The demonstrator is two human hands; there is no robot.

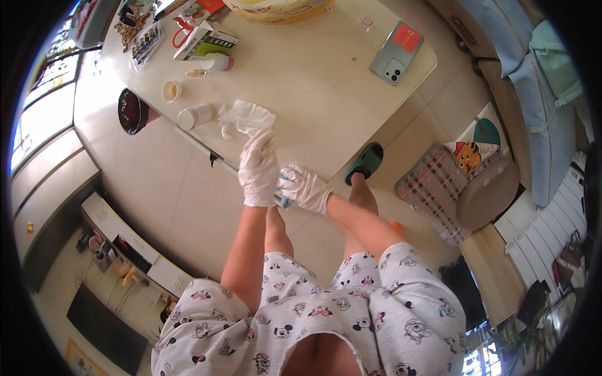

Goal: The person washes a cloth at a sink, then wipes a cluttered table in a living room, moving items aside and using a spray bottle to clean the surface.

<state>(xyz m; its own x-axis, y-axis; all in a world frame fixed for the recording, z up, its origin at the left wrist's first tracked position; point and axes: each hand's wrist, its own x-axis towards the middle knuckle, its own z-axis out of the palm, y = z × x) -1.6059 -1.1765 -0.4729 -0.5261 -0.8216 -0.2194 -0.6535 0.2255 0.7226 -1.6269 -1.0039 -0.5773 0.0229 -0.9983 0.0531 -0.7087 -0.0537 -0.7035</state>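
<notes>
Both my hands wear thin whitish disposable gloves. My left hand (259, 169) is raised at the table's near edge, its fingers bent; whether something is in them cannot be told. Just right of it, my right hand (304, 188) has curled fingers around a light-blue item (285, 202), only partly visible. Beyond my left hand a crumpled clear plastic bag (249, 116) lies on the table. A white lidded bottle (195, 116) lies on its side left of the bag, with a small open cup (171, 91) behind it.
On the table (320, 108) are a smartphone (396, 53), a white-and-green box (207, 42), red-handled scissors (182, 33), a white bottle (217, 61) and a yellowish plastic bag (277, 9). A bin (132, 112) stands beyond the left edge. A cushioned chair (487, 192) is at right.
</notes>
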